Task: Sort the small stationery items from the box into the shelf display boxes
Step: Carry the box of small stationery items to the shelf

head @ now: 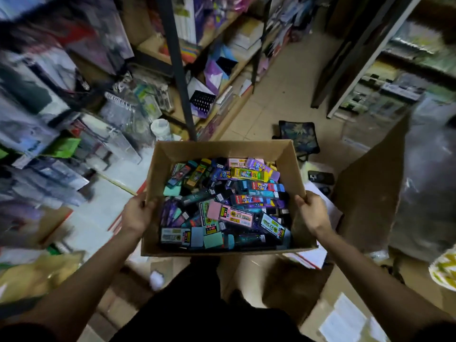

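So I've got the cardboard box (222, 149) up in the air in front of me, over my legs. My left hand (135, 214) clamps the left wall and my right hand (313, 213) clamps the right wall, each with the thumb hooked over the rim. I can't see my fingers on the outside. The little stationery packs (229, 206) are all loose in there, piled in a messy heap across the bottom.

What worries me:

- I'm only gripping the thin side walls, nothing visibly under the base. If the cardboard bows or a thumb slips, one side drops and the whole pile slides out.
- Any tilt and the packs shift toward the low side, which makes it worse.
- The floor is a minefield: a folding stool (298, 137) just ahead, a phone (320, 177) and loose papers (313, 255) on my right, and a big flattened carton (370, 188). The box blocks my view of my feet, so it's easy to trip.
- The shelves (222, 77) on the left are crammed, so a swinging corner could knock stock down.
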### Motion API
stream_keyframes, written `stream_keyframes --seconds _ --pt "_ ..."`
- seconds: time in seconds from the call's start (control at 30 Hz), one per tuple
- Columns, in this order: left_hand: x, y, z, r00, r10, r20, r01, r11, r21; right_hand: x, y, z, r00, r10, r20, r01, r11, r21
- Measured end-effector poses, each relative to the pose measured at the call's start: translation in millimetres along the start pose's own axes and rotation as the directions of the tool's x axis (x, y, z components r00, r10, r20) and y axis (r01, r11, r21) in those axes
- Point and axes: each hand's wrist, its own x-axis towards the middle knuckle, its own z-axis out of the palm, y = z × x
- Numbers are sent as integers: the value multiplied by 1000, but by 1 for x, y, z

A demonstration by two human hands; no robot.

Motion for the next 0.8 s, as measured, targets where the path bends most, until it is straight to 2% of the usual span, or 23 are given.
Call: stream_keyframes --seconds 0.33,0.57,0.8 --pt "179 87 32 997 -58 53 57 998 16 177 -75 -10 996 84 -3 -84 996 18" --pt "266 155 83 994 -68 81 67 998 13 290 -88 -36 992 124 9 -124 992 -4" --pt "326 224 151 980 -197 22 198 980 -20 444 -111 -78 979 80 188 -58 991 -120"
